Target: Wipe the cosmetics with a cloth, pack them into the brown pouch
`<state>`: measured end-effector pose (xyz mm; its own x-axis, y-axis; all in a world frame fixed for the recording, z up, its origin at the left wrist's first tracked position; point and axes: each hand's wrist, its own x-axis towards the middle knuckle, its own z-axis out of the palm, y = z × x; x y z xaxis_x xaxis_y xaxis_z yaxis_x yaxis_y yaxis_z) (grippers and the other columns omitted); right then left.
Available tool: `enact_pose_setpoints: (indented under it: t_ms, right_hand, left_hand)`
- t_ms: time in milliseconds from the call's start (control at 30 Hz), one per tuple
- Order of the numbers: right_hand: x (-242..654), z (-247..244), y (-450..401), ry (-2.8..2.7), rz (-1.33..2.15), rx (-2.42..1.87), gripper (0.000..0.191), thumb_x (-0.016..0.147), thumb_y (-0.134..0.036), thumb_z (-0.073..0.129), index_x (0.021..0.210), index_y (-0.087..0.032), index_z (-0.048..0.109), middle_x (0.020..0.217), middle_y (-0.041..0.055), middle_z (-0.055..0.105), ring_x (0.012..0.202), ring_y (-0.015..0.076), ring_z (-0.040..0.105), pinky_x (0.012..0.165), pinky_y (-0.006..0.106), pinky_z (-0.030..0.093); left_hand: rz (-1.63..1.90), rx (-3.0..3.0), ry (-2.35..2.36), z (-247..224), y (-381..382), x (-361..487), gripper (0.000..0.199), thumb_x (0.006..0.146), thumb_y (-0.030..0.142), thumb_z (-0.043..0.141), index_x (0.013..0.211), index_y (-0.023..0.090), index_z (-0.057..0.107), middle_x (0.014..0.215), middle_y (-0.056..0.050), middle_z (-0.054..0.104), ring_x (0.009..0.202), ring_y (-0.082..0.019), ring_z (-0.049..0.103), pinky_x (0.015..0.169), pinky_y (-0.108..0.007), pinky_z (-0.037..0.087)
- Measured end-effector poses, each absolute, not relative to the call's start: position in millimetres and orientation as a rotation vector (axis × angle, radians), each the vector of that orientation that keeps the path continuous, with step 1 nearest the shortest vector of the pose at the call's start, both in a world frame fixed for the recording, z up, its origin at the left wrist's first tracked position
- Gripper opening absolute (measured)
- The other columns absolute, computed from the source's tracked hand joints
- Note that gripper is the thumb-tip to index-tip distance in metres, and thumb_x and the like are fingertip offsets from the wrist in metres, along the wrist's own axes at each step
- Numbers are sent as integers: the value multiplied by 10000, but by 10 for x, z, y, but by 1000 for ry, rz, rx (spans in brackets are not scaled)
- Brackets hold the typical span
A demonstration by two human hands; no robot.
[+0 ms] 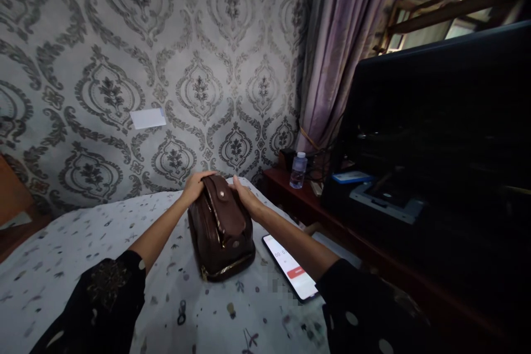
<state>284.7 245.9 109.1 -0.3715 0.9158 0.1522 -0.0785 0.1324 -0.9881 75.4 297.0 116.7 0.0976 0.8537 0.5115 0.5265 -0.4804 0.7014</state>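
Both hands flank the brown bag (pixel 222 227), left hand (pixel 196 187) at its eleven o'clock with fingers laid over the far top edge, right hand (pixel 246 197) between one and two o'clock, against the side, thumb raised apart. Most of the right fingers are hidden behind the leather, so how tightly either hand closes I cannot tell.

Bag and hands sit just toward seven o'clock from the middle of the view, the bag resting on a white patterned bedcover (pixel 166 298). Its front shows a snapped flap and a gold-coloured zip along the near edge.

Taking the bag as the clock's centre, a lit phone (pixel 288 265) lies near it at four o'clock, partly under the right forearm. At two o'clock a clear bottle (pixel 297 171) with a white cap stands on a reddish ledge (pixel 274 180), beneath a purple curtain (pixel 336 50).
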Motion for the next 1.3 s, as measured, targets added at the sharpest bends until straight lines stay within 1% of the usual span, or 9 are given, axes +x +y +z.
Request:
enact_pose_setpoints:
  t_ms: [100, 333, 500, 633, 733, 833, 967, 1033, 1300]
  right_hand:
    - [2864, 1115, 2351, -1501, 1426, -886, 686, 865, -761, 403, 895, -183, 772, 889, 76, 770, 973, 277, 685, 966, 410, 476]
    - [2926, 1059, 2259, -1540, 1322, -852, 338, 703, -501, 755, 787, -178, 701, 803, 11, 702, 843, 206, 634, 807, 305, 473]
    - [2915, 1006, 2272, -1527, 1280, -821, 331, 712, -478, 726, 879, -194, 697, 850, -1, 688, 855, 192, 618, 777, 281, 467]
    - [2891, 979, 2299, -1539, 1227, -806, 327, 714, -479, 708, 868, -192, 687, 842, 0, 672, 844, 191, 605, 768, 279, 462]
    - [2889, 967, 2314, -1561, 1184, -797, 327, 726, -477, 688, 876, -187, 689, 859, 5, 675, 868, 193, 602, 789, 284, 460]
    - [2899, 954, 2325, -1585, 1135, -805, 326, 735, -463, 677, 895, -179, 695, 872, 10, 681, 877, 194, 600, 807, 293, 459]
    - [2903, 928, 2362, -1614, 1058, -820, 305, 755, -441, 668, 901, -175, 700, 881, 12, 693, 886, 192, 610, 856, 313, 465]
    - [2891, 911, 2391, -1616, 1011, -821, 306, 774, -428, 650, 943, -178, 700, 939, 24, 707, 942, 202, 622, 908, 334, 465]
    - [2869, 713, 2263, -1581, 789, -854, 397, 852, -384, 560, 1190, -192, 644, 1262, 97, 663, 1194, 239, 589, 1082, 432, 402]
  left_hand:
    - [1286, 2085, 1400, 1173, 2904, 777, 484, 694, 90, 475, 1025, 263, 784, 1137, -8, 754, 1148, -254, 644, 1076, -390, 431]
    - [1246, 2111, 1512, 1161, 2798, 825, 552, 685, 45, 446, 1091, 237, 768, 1192, -21, 732, 1195, -266, 612, 1081, -395, 427]
    - [1274, 2098, 1558, 1167, 2680, 864, 530, 724, 56, 450, 1135, 214, 745, 1203, -50, 724, 1182, -284, 613, 1085, -435, 425]
    - [1323, 2123, 1509, 1172, 2451, 931, 516, 758, 64, 439, 1162, 209, 726, 1266, -49, 690, 1251, -259, 568, 1139, -426, 374]
    - [1371, 2151, 1445, 1118, 2125, 1037, 483, 838, 114, 409, 1204, 237, 699, 1372, -24, 620, 1350, -224, 482, 1192, -404, 298]
    - [1452, 2233, 1403, 1006, 1719, 1186, 391, 941, 300, 435, 1262, 274, 657, 1459, -44, 539, 1419, -257, 393, 1206, -463, 237]
    - [1320, 2520, 1445, 872, 1305, 1353, 579, 851, 468, 636, 1398, 314, 526, 1571, -74, 388, 1471, -343, 270, 1201, -561, 141]
    - [1265, 2609, 1525, 840, 1213, 1397, 597, 846, 457, 648, 1406, 301, 512, 1577, -86, 376, 1470, -353, 262, 1188, -584, 153]
    - [1169, 2799, 1686, 814, 1195, 1411, 455, 864, 295, 614, 1313, 237, 574, 1542, -94, 431, 1445, -339, 306, 1151, -614, 247]
